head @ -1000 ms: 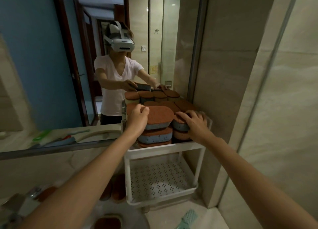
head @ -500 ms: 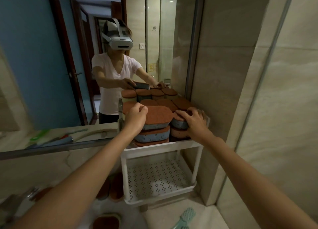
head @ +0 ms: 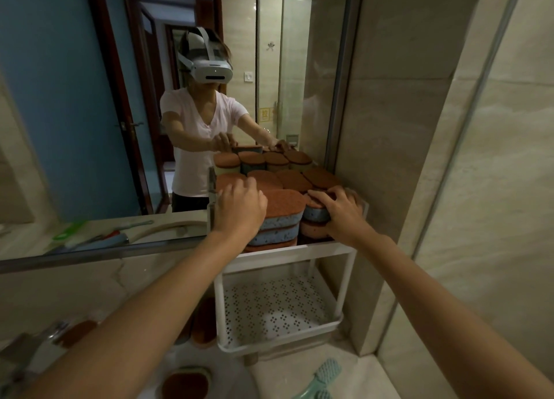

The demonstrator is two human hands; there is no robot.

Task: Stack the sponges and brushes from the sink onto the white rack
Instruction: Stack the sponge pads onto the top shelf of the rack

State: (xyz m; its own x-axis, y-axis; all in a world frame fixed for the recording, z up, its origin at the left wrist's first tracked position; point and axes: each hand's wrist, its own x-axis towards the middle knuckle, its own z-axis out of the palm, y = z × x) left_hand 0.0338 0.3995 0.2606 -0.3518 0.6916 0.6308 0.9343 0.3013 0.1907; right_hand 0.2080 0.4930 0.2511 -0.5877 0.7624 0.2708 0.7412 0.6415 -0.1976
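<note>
The white rack [head: 287,253] has two tiers. Its top tier holds stacks of sponges with orange tops and blue sides. My left hand [head: 239,211] grips the left end of the top sponge [head: 284,205] of the front stack, fingers curled over it. My right hand [head: 340,214] grips the top sponge [head: 313,214] of the right stack, fingers over its orange face and thumb on its blue side. The perforated lower tier [head: 275,305] holds nothing. One orange sponge [head: 186,385] lies in the sink below, and two more sponges [head: 204,323] lean left of the rack.
A green brush [head: 325,373] lies on the counter at the bottom right. The mirror [head: 90,128] behind the rack reflects the person and the stacks. A tiled wall [head: 404,158] stands close on the rack's right. A faucet [head: 27,350] is at the lower left.
Both hands have stayed on the same sponges on the top tier. The right hand's fingers have shifted slightly over its sponge.
</note>
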